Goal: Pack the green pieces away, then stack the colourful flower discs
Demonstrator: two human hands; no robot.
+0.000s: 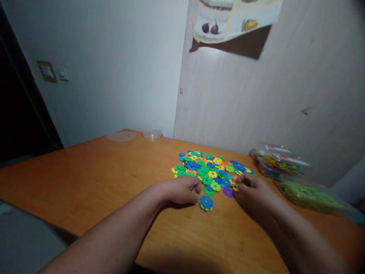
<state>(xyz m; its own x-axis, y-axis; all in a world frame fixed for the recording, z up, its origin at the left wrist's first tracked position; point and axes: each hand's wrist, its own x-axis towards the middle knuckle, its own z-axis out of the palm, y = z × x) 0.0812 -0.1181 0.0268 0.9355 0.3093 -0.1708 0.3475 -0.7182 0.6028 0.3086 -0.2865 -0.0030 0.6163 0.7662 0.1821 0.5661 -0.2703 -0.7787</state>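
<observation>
A spread-out heap of notched plastic snowflake discs (203, 169) in green, blue, yellow and orange lies on the wooden table. My left hand (184, 189) rests at the near edge of the heap with its fingers curled in, and nothing shows between them. Just right of its thumb is a small stack of discs (206, 203), blue on top with yellow beneath. My right hand (251, 186) is at the heap's right side, thumb and fingers pinched on a yellow disc (235, 186). A purple disc (228, 192) lies just left of those fingertips.
Clear bags of colourful pieces (282, 163) and of light green pieces (308, 195) lie on the right. At the back left are a clear plastic tub (152, 133) and a round flat lid (121, 136). Walls stand behind the wooden table (94, 171).
</observation>
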